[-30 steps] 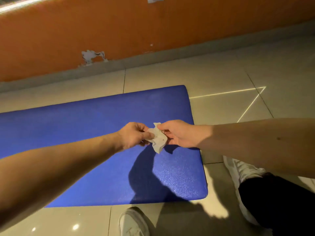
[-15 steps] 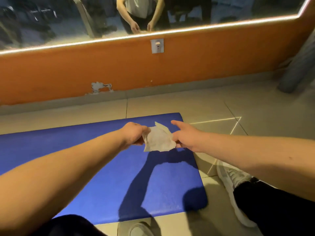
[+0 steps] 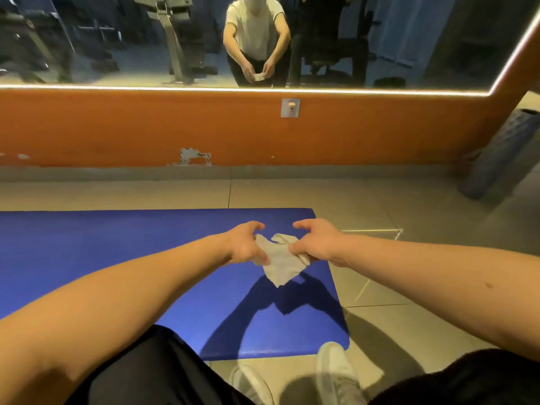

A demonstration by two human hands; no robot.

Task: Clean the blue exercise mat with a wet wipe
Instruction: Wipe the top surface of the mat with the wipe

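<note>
At frame centre I saw the left hand (image 3: 244, 244) and right hand (image 3: 317, 244) each pinching the crumpled wipe (image 3: 280, 263) between them, forefingers lifted, above the mat (image 3: 117, 258).

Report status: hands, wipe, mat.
Left hand and right hand pinch the crumpled white wet wipe. Held above the blue foam exercise mat, not touching. White shoes at its near edge.

I see an orange painted wall (image 3: 117, 127) under a light-edged mirror (image 3: 87, 39), a grey socket plate (image 3: 290, 107) on it, and a dark foam roller (image 3: 501, 153) leaning at the right.
</note>
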